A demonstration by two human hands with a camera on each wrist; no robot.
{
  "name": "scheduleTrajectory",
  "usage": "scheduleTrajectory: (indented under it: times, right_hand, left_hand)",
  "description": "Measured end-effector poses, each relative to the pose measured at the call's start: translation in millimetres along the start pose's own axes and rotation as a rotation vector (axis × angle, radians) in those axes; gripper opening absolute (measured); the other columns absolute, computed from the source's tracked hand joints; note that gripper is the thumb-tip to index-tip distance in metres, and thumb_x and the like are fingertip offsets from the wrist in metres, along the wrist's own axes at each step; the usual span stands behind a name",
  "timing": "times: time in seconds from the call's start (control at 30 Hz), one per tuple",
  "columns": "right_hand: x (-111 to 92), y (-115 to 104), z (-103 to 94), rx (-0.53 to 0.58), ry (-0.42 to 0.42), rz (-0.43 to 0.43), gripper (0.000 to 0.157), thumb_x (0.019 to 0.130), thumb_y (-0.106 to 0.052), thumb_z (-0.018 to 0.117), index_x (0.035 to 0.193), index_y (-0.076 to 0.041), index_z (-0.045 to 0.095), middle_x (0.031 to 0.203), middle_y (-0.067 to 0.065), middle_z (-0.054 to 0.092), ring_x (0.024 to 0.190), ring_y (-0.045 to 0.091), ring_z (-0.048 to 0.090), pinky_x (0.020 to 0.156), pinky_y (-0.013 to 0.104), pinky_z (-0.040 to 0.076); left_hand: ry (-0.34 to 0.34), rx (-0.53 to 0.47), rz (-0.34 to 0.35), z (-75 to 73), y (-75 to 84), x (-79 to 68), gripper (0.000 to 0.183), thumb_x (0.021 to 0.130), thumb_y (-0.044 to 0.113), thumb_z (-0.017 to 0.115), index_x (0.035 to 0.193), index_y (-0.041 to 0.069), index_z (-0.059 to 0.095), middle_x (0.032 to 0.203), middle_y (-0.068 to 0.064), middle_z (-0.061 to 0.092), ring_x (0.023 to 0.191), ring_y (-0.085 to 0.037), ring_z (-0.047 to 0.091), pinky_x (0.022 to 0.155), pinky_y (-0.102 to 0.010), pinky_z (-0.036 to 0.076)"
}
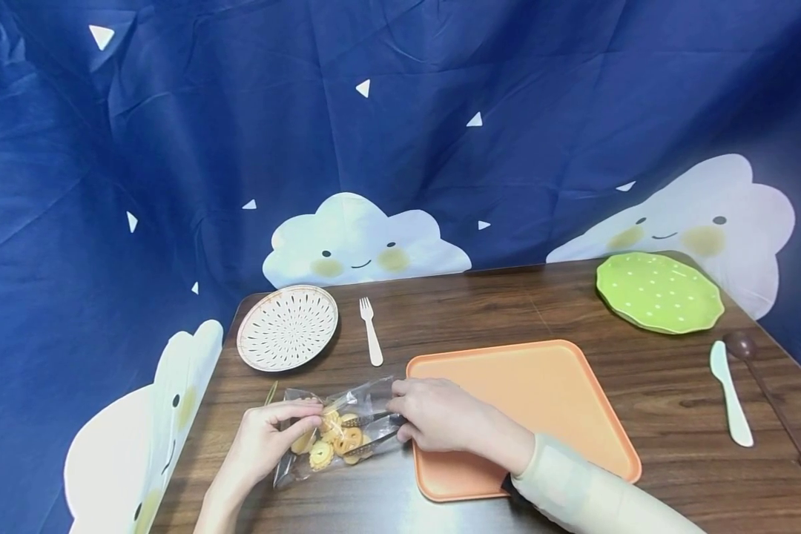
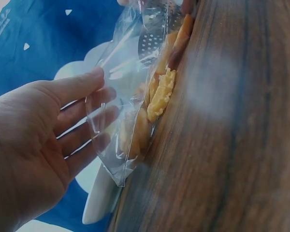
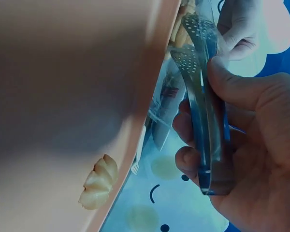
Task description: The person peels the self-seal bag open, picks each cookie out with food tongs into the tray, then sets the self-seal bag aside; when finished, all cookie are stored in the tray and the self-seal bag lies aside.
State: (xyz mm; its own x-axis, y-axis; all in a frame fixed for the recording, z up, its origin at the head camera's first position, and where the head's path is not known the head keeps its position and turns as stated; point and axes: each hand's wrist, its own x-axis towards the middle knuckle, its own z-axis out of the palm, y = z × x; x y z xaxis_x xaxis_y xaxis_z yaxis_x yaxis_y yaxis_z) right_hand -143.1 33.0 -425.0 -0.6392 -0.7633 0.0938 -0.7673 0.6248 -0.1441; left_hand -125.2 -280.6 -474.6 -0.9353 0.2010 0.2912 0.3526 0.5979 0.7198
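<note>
A clear plastic bag of golden cookies lies at the front left of the table. My left hand pinches its left part between thumb and fingers; in the left wrist view the fingers show through the film. With my right hand I hold metal tongs, thumb on one side and fingers on the other. Their perforated tips reach into the bag's right end among the cookies, the two arms slightly apart. One ridged cookie sits on the orange tray, hidden in the head view.
Behind the bag are a white patterned plate and a white fork. At the right stand a green dotted plate, a pale green knife and a brown long-handled spoon. A blue cloud-print cloth hangs behind the table.
</note>
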Motion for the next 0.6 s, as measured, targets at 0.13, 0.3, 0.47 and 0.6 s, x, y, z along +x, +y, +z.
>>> scheduleTrajectory:
  times: [0.13, 0.3, 0.47, 0.6]
  right_hand:
    - [-0.2, 0.5, 2.1, -0.006, 0.024, -0.016, 0.013, 0.086, -0.030, 0.078, 0.094, -0.022, 0.073, 0.079, -0.010, 0.051, 0.067, 0.005, 0.044, 0.059, 0.027, 0.051]
    - [-1.4, 1.2, 1.4, -0.016, 0.055, -0.041, 0.010, 0.088, -0.028, 0.076, 0.093, -0.020, 0.073, 0.079, -0.009, 0.051, 0.066, 0.005, 0.044, 0.060, 0.028, 0.052]
    - [-5.4, 3.6, -3.2, -0.027, 0.086, -0.047, 0.012, 0.088, -0.026, 0.074, 0.096, -0.017, 0.074, 0.081, -0.008, 0.055, 0.069, 0.005, 0.048, 0.068, 0.029, 0.057]
    - [-13.8, 9.7, -7.6, -0.019, 0.125, -0.015, 0.007, 0.087, -0.023, 0.075, 0.089, -0.018, 0.071, 0.080, -0.009, 0.055, 0.069, 0.004, 0.048, 0.066, 0.026, 0.055]
  left_hand:
    - [0.002, -0.001, 0.000, 0.0, 0.5, -0.4, 0.016, 0.081, 0.026, 0.084, 0.096, 0.028, 0.081, 0.106, 0.009, 0.080, 0.105, -0.001, 0.074, 0.097, -0.003, 0.050]
    - [0.005, -0.004, 0.003, 0.2, -0.5, 0.5, 0.016, 0.081, 0.025, 0.084, 0.096, 0.029, 0.081, 0.106, 0.009, 0.080, 0.105, -0.003, 0.074, 0.097, -0.003, 0.050]
    - [0.011, -0.002, 0.008, -0.2, -1.1, 0.7, 0.015, 0.081, 0.025, 0.084, 0.096, 0.028, 0.081, 0.106, 0.007, 0.080, 0.104, -0.003, 0.074, 0.097, -0.003, 0.050]
    - [0.006, -0.011, -0.006, -0.8, 0.3, -0.3, 0.015, 0.082, 0.026, 0.084, 0.096, 0.027, 0.081, 0.107, 0.006, 0.080, 0.104, -0.001, 0.074, 0.096, -0.003, 0.050]
